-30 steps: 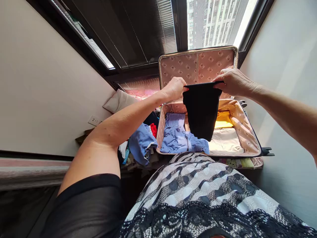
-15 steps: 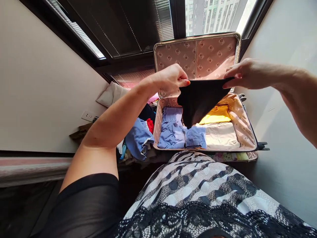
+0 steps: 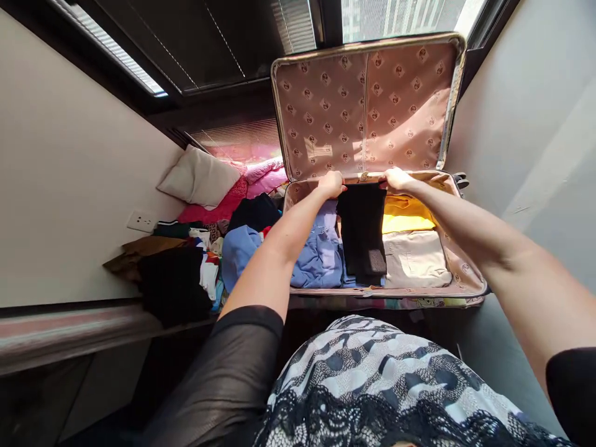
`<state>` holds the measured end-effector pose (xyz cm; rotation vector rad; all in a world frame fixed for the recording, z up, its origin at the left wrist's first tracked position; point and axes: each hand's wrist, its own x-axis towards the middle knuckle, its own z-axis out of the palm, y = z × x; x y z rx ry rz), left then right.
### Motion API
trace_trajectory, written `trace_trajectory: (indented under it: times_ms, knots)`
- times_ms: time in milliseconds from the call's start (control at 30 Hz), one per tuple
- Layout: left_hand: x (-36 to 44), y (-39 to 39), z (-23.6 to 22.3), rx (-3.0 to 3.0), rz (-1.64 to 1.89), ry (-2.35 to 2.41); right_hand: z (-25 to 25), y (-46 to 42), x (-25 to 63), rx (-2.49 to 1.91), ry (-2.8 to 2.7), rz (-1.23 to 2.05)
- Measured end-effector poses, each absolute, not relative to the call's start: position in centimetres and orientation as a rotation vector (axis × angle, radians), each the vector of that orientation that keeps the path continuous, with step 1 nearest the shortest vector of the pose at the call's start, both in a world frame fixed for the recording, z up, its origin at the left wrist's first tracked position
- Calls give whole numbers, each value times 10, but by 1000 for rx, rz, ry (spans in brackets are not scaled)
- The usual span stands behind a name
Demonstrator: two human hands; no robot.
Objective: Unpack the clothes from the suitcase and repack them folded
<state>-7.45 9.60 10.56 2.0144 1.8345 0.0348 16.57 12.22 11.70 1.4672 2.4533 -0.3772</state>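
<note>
A folded black garment (image 3: pixel 362 233) lies lengthwise in the middle of the open suitcase (image 3: pixel 465 264), over some blue clothing. Its far left corner is pinched by my left hand (image 3: pixel 332 185), and its far right corner by my right hand (image 3: pixel 397 179). To the left of it are folded blue clothes (image 3: pixel 319 254). On its right a yellow garment (image 3: pixel 406 214) sits at the back, with a beige folded garment (image 3: pixel 416 257) in front. The garment's exact kind does not show.
The suitcase lid (image 3: pixel 367 112) stands raised against the window. A heap of clothes (image 3: pixel 254 214) and a black cloth (image 3: pixel 172 279) lie to the left, near a light cushion (image 3: pixel 200 177). A white wall (image 3: pixel 535 161) rises close on the right.
Both hands have come down and closer together. The black garment, held up above the suitcase before, now lies flat inside it. The view has shifted, showing more of the heap at left.
</note>
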Motion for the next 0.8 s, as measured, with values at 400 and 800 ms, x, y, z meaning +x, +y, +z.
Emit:
trace_trajectory:
  times_ms: [400, 800]
  knots:
    - [-64, -65, -16, 2242, -305, 1329, -28, -44, 219, 914, 2605, -500]
    - [-28, -121, -111, 987, 148, 1974, -125, -43, 196, 2279, 1613, -1363]
